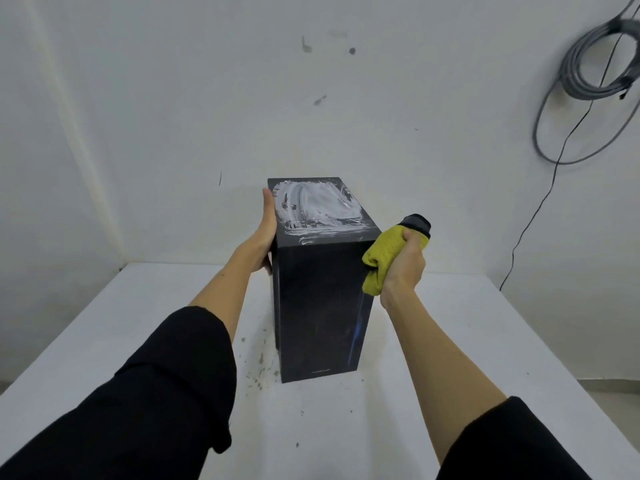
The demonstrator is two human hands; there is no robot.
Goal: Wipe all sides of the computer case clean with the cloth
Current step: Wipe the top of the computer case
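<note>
Black sleeves [166, 393]; foam-smeared computer case [320, 289] top.

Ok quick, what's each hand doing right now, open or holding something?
Left hand: open, flat against the left side of the computer case.
Right hand: gripping the yellow cloth together with a dark object.

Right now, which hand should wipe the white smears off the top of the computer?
The right hand: it already holds the yellow cloth beside the computer top, while the left hand steadies its side.
</note>
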